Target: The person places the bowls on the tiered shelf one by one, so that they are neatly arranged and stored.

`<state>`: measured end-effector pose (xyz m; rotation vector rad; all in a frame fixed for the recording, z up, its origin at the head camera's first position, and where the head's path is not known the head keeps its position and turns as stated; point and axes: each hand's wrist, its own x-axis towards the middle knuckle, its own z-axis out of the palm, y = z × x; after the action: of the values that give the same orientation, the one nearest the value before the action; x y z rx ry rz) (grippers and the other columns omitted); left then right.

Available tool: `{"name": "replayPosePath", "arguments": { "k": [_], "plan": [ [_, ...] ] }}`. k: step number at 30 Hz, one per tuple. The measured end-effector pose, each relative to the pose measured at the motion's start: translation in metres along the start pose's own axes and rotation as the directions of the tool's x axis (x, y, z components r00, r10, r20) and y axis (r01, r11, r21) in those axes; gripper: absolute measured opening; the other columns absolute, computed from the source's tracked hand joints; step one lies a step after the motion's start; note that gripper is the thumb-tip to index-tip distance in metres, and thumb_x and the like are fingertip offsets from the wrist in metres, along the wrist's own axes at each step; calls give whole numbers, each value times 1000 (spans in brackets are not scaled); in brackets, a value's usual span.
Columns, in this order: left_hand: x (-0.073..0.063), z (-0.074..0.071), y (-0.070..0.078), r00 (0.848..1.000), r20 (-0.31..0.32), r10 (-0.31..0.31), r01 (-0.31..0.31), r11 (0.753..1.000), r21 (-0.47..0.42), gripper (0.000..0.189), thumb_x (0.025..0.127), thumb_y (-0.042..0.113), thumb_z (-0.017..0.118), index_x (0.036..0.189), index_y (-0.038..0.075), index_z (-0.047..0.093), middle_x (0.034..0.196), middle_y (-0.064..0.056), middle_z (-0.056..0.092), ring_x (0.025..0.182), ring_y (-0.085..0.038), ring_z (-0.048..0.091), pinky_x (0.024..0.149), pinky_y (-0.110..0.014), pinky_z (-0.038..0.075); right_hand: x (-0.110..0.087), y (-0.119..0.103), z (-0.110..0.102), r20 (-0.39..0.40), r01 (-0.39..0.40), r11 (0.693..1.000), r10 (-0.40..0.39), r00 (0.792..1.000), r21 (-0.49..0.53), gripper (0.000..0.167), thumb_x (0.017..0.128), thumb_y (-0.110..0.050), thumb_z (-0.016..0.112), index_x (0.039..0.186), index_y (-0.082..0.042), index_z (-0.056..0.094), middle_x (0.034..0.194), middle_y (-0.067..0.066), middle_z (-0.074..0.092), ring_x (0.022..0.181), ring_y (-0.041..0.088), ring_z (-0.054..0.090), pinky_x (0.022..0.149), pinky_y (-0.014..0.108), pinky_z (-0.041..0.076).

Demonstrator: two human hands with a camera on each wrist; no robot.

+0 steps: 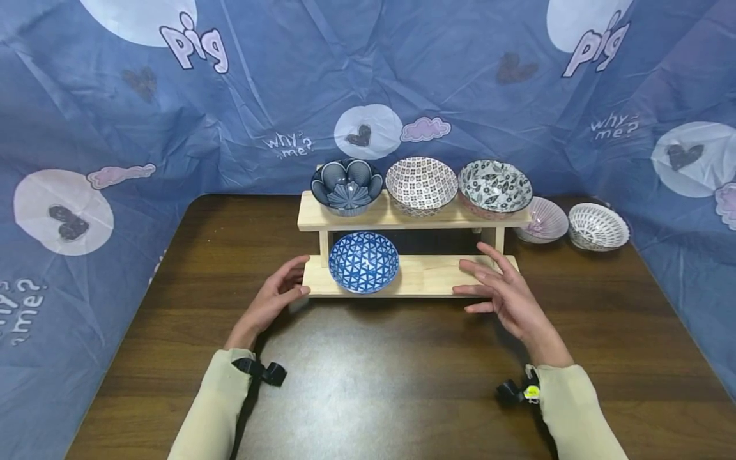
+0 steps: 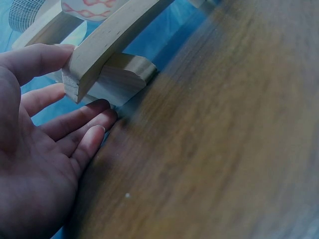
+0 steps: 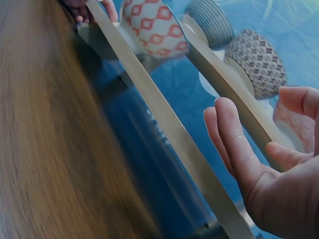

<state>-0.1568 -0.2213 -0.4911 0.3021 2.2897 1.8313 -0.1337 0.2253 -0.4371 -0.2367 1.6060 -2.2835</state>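
A two-tier wooden rack (image 1: 428, 276) stands on the table. My left hand (image 1: 272, 298) is at the left end of its lower board, holding it lightly between thumb and forefinger; in the left wrist view the other fingers (image 2: 82, 122) sit below, near the table. My right hand (image 1: 508, 297) is spread over the right end of that board, holding nothing. A blue-and-white bowl (image 1: 364, 262) rests on the left part of the lower board. Along the top board stand a dark blue petal-patterned bowl (image 1: 347, 186), a brown lattice bowl (image 1: 421, 184) and a black floral bowl (image 1: 495, 186).
Right of the rack, a pinkish striped bowl (image 1: 542, 220) and a white bowl with dark dashes (image 1: 599, 227) sit on the brown table (image 1: 379, 383). Blue printed cloth (image 1: 460, 83) hangs behind and along both sides.
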Motion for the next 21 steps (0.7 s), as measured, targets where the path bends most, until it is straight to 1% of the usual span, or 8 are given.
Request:
{"name": "replayPosePath", "arguments": {
  "k": [3, 7, 11, 15, 18, 21],
  "plan": [
    [0, -1, -1, 1000, -1, -10, 10, 1000, 15, 63, 94, 8, 62, 152, 8, 38, 141, -30, 52, 114, -9, 55, 94, -17, 45, -6, -3, -9, -8, 19, 1000, -18, 1000, 17, 46, 107, -9, 41, 148, -26, 29, 129, -5, 69, 99, 22, 75, 67, 33, 61],
    [0, -1, -1, 1000, 0, -20, 20, 999, 29, 63, 94, 10, 63, 152, 9, 38, 141, -29, 52, 117, -15, 53, 94, -19, 45, -12, -7, -20, -25, 31, 999, -30, 999, 31, 47, 107, -9, 40, 150, -23, 26, 128, -5, 71, 99, 22, 76, 67, 33, 61],
    [0, -1, 0, 1000, 0, -24, 24, 999, 29, 63, 94, 10, 63, 152, 9, 38, 141, -29, 52, 118, -18, 53, 94, -20, 44, -20, -11, -33, -40, 57, 997, -54, 998, 61, 45, 107, -7, 38, 148, -23, 28, 127, -4, 71, 99, 23, 76, 69, 35, 62],
    [0, -1, 0, 1000, -1, -24, 24, 999, 30, 64, 94, 10, 62, 152, 9, 38, 141, -29, 52, 117, -17, 53, 94, -20, 44, -28, -14, -46, -42, 101, 986, -97, 994, 133, 42, 107, -3, 36, 144, -23, 32, 128, 1, 71, 101, 26, 75, 71, 38, 62],
    [0, -1, 0, 1000, 0, -14, 14, 1000, 24, 63, 94, 9, 62, 152, 8, 37, 140, -30, 52, 116, -13, 53, 94, -19, 44, -34, -16, -55, -45, 134, 970, -127, 991, 201, 43, 106, 0, 33, 144, -21, 33, 128, 5, 71, 102, 30, 74, 74, 41, 62],
    [0, -1, 0, 1000, 2, -3, 3, 1000, 11, 63, 94, 7, 62, 152, 7, 37, 140, -31, 52, 113, -8, 54, 94, -18, 45, -39, -18, -63, -70, 159, 957, -146, 987, 241, 42, 106, 0, 32, 144, -20, 32, 128, 7, 70, 102, 32, 74, 75, 43, 62]
  ]
}}
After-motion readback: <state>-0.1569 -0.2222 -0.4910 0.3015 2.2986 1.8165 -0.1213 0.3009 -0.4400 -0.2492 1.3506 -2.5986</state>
